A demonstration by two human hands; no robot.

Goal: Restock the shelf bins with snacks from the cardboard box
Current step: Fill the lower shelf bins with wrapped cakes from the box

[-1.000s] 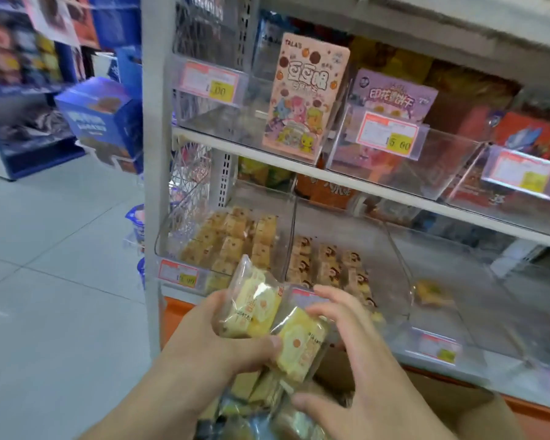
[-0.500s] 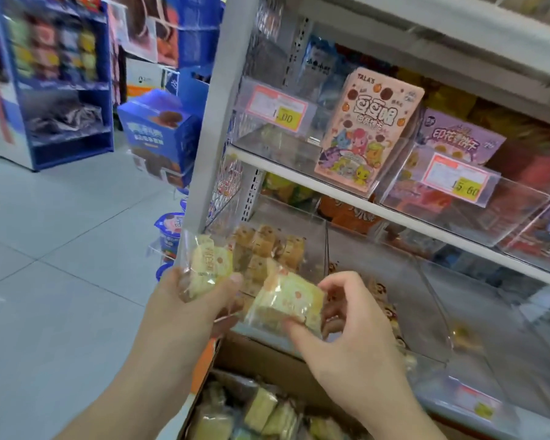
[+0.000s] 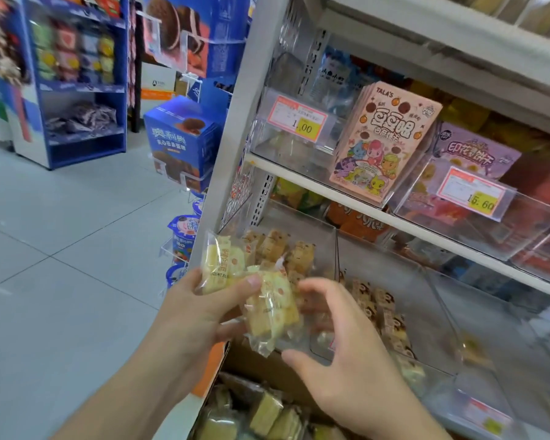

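Holding two see-through packets of yellow cake, the left hand [image 3: 200,309] has its thumb pressed over them. One yellow cake packet [image 3: 221,265] sits high in the fingers, and the other yellow cake packet [image 3: 272,309] hangs lower, by the right hand [image 3: 346,354]. The right hand is half open with bent fingers and holds nothing; its fingertips are just beside the lower packet. Both hands are in front of the clear plastic shelf bin [image 3: 299,249], which has brown snacks inside. Below the hands, the brown cardboard box [image 3: 261,366] holds more yellow cakes. A pink pony snack box [image 3: 381,141] stands on the white shelf [image 3: 302,182] above.
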